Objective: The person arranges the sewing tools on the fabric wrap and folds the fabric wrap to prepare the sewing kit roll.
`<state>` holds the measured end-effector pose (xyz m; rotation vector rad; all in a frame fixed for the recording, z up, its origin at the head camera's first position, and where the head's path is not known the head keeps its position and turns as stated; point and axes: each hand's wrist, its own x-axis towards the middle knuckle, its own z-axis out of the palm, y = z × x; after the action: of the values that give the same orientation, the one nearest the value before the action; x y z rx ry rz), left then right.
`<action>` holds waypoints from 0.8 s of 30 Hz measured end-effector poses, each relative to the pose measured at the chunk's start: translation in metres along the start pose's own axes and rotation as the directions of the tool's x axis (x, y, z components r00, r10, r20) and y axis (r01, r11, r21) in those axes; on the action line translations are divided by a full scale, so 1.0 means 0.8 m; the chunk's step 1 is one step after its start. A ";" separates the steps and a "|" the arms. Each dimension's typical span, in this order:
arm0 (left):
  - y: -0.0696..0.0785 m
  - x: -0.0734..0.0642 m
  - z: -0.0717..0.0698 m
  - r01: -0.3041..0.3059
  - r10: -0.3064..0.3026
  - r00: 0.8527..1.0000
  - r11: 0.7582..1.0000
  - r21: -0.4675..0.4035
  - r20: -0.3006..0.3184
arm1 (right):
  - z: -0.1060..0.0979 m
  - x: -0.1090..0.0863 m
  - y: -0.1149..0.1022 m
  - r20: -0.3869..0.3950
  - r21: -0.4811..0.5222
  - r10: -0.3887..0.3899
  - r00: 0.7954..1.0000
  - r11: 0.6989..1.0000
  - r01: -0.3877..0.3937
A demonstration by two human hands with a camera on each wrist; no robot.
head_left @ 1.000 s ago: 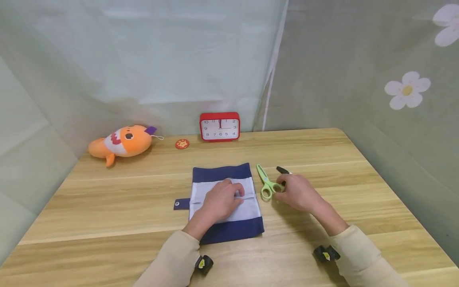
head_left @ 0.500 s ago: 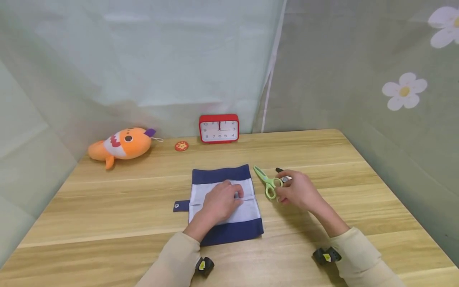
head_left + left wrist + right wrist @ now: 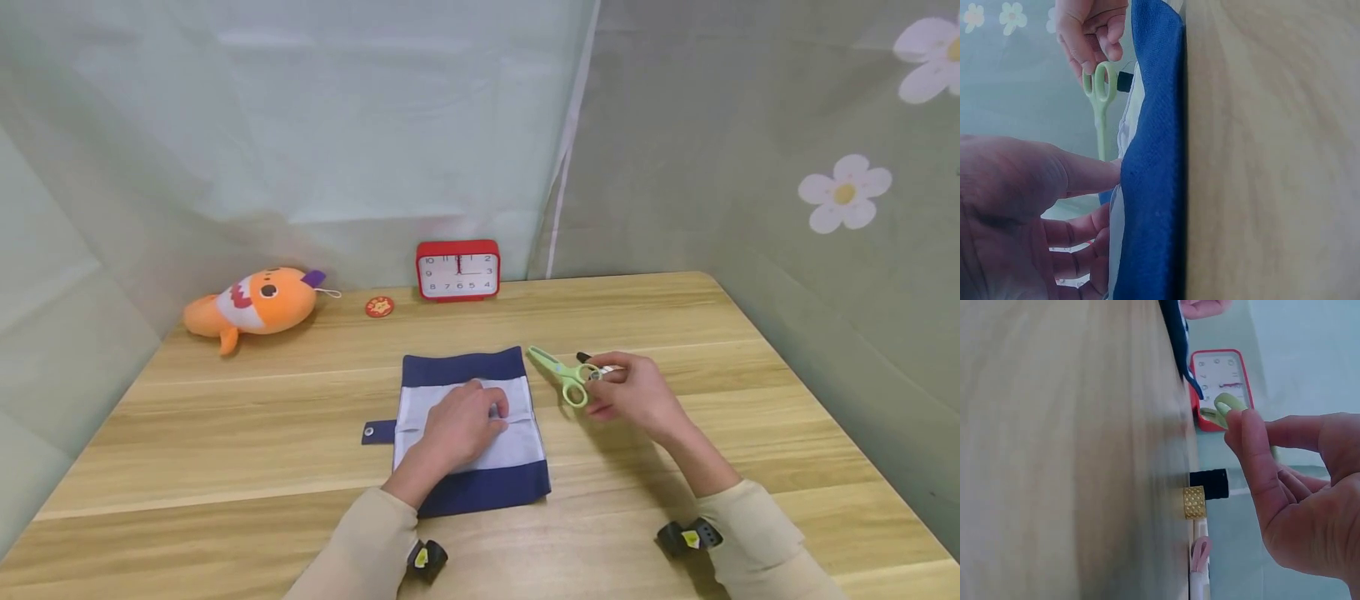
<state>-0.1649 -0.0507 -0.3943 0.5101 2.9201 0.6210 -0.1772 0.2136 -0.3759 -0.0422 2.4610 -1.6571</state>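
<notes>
From where I stand, the pale curtain [image 3: 300, 125] spreads widest behind everything, then the wood-grain table [image 3: 262, 433], where the person's arms reach in from six o'clock. I take the navy fabric pouch [image 3: 480, 492] as the dial's centre: it lies unfolded with its pale lining [image 3: 521, 442] up, probably so that the inside can be got at. An orange shark plush [image 3: 255, 302] lies at ten o'clock and a red-framed clock [image 3: 458, 271] stands at twelve, both near the far edge, seemingly put there to be out of the hands' way.

The left hand [image 3: 457, 421] rests on the lining, fingers bent, likely steadying the cloth; whether they pinch a fold or merely press, I cannot tell. The right hand [image 3: 637, 392], at two o'clock, grasps the pale green scissors [image 3: 561, 369] by the ring handles. They look lifted off the wood, blades pointing towards ten, the tip just beside the pouch's one-o'clock corner; that hold presumably keeps the fingers away from the blades.

Just past the right hand lies a black-ended object [image 3: 582, 357], mostly hidden. A round red badge [image 3: 379, 307] sits at eleven. Smallest is the metal snap [image 3: 368, 432] on the pouch's nine-o'clock tab, perhaps for fastening it.
</notes>
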 end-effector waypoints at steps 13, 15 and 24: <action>-0.001 0.000 0.001 -0.002 0.002 1.000 1.000 -0.012 -0.006 | -0.020 -0.002 -0.011 0.097 0.105 0.057 0.994 0.992 -0.067; -0.002 0.000 0.001 0.007 -0.007 1.000 1.000 -0.017 0.001 | -0.022 0.000 -0.011 0.103 0.093 0.063 0.993 0.993 -0.073; -0.002 0.001 0.001 0.027 -0.027 1.000 0.999 -0.036 -0.003 | -0.027 0.008 -0.010 0.132 0.027 0.066 0.989 0.997 -0.071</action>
<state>-0.1662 -0.0513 -0.3956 0.4656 2.9085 0.6698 -0.1875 0.2294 -0.3612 -0.0598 2.3132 -1.6108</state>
